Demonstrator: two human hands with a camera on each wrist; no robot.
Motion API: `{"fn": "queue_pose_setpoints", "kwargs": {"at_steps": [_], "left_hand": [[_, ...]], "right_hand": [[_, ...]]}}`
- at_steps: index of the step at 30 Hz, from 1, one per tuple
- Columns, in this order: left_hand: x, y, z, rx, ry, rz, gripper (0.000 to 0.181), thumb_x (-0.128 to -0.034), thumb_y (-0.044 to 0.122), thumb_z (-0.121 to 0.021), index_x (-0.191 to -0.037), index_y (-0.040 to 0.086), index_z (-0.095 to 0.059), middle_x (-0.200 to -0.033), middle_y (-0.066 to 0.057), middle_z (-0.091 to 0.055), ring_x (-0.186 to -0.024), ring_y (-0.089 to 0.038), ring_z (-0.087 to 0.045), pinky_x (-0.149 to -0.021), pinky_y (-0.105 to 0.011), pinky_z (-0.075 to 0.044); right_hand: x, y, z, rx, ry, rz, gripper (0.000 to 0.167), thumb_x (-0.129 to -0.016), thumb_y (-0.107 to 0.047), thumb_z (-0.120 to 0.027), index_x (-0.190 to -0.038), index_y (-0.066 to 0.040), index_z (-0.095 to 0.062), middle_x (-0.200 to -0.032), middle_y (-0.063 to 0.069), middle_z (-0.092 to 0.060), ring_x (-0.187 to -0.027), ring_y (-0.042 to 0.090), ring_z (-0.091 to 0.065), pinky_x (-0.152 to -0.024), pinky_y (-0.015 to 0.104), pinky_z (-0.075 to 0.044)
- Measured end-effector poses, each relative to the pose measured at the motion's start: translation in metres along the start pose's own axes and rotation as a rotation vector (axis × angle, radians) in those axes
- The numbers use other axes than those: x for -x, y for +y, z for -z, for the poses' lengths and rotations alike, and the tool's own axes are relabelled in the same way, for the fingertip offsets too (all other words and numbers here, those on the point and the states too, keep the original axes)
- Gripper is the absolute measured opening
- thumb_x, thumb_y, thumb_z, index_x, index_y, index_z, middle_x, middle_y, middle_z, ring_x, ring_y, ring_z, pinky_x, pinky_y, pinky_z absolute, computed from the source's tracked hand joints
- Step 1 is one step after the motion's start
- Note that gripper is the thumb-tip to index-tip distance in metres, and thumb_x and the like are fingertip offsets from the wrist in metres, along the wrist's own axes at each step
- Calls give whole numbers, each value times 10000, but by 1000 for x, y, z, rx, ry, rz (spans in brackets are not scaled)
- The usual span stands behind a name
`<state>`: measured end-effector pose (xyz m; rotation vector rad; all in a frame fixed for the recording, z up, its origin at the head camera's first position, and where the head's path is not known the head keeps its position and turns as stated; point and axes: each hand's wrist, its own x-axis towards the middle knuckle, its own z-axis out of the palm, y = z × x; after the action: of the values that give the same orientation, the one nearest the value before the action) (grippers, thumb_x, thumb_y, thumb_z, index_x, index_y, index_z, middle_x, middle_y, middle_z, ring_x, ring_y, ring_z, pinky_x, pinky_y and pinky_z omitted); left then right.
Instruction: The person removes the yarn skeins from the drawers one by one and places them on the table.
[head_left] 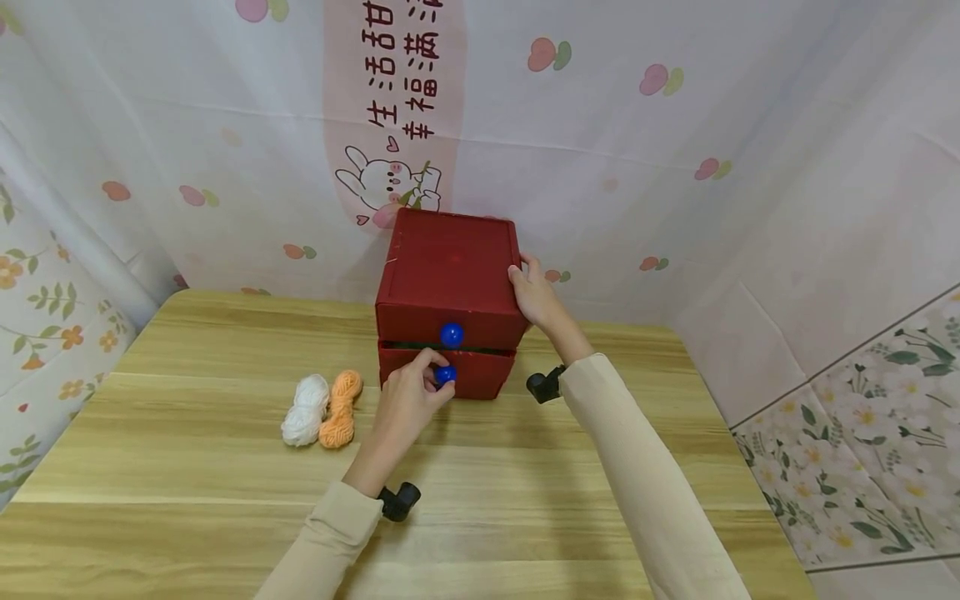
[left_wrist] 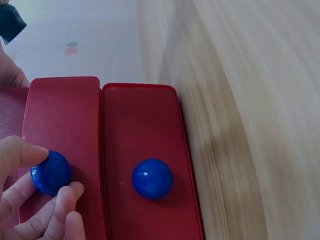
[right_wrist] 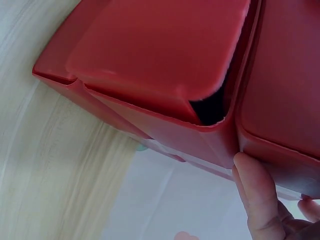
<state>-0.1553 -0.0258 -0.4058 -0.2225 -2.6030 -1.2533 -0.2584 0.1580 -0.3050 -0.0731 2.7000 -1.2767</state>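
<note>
A red drawer box stands at the back of the table, its drawer fronts bearing blue knobs. My left hand pinches the middle drawer's blue knob between thumb and fingers. That middle drawer sticks out a little, with a dark gap along its upper edge. Above it, the top drawer's knob is untouched. Closer to the table in the left wrist view is the bottom drawer's knob. My right hand rests against the box's right side, thumb near the top edge; its other fingers are partly hidden.
To the left of the box lie a white yarn skein and an orange yarn skein, side by side on the wooden table. A patterned curtain hangs close behind the box.
</note>
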Motion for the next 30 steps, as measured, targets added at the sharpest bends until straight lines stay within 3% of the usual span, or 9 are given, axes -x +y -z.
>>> {"fn": "queue_pose_setpoints", "kwargs": {"at_steps": [13, 25, 30], "left_hand": [[31, 3, 2, -10, 50, -50, 234, -742, 134, -756, -940, 152, -633, -637, 46, -571, -570, -52, -477, -522, -194, -392], [55, 8, 5, 1, 48, -16, 240, -741, 137, -755, -942, 184, -633, -652, 76, -574, -592, -53, -495, -529, -182, -398], [62, 9, 6, 2, 53, -19, 243, -738, 140, -766, -938, 179, -633, -661, 61, -592, -599, -56, -507, -535, -180, -407]], "right_hand": [[1, 1, 1, -15, -10, 0, 565, -1016, -369, -249, -1494, -137, -57, -1375, 199, -408, -1166, 333, -505, -961, 497, -419], [1, 0, 1, -11, -5, 2, 559, -1015, -364, -251, -1492, -135, -71, -1369, 205, -408, -1159, 337, -506, -941, 497, -433], [1, 1, 1, -18, -13, -1, 561, -1014, -369, -251, -1493, -146, -64, -1374, 201, -398, -1142, 341, -514, -869, 491, -479]]}}
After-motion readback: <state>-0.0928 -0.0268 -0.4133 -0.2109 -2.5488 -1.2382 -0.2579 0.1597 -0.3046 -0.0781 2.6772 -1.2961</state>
